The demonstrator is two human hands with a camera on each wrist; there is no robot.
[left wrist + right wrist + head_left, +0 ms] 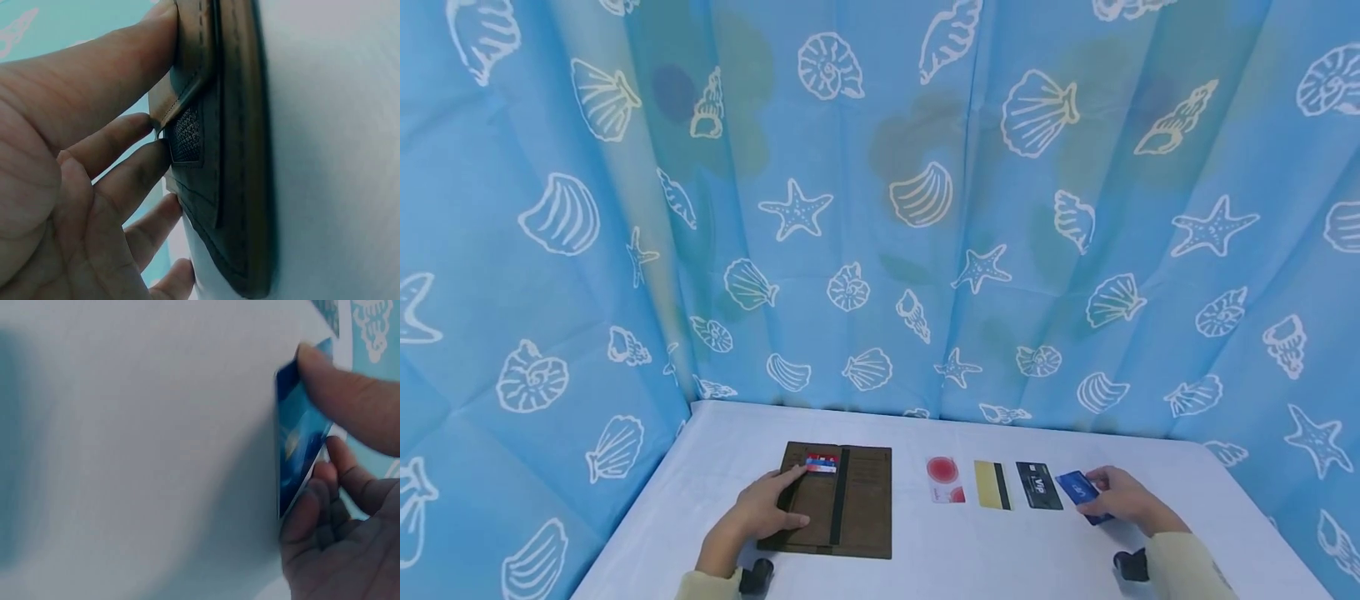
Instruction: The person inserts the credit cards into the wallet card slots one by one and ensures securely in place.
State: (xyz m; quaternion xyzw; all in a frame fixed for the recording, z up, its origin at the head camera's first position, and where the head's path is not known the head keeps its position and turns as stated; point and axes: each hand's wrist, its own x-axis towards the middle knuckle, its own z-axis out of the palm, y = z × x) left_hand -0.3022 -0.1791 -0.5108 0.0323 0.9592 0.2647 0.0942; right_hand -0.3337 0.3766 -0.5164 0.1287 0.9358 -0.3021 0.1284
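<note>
A brown wallet (868,510) lies unfolded on the table, with a dark strap (840,492) down its middle. My left hand (766,504) grips its left side, thumb on the leather and index fingertip near a red, white and blue card (822,463) in an upper pocket. In the left wrist view, my fingertips touch the raised edge of the leather beside a dark mesh window (187,134). My right hand (1123,500) pinches a blue card (303,428) between thumb and fingers. The right wrist view shows this card tilted up, its face partly behind my thumb.
Between wallet and right hand, a white card with a red circle (943,479), a gold card with a dark stripe (991,485) and a black VIP card (1039,486) lie in a row. Blue shell-print curtains (865,250) border the white table (970,558).
</note>
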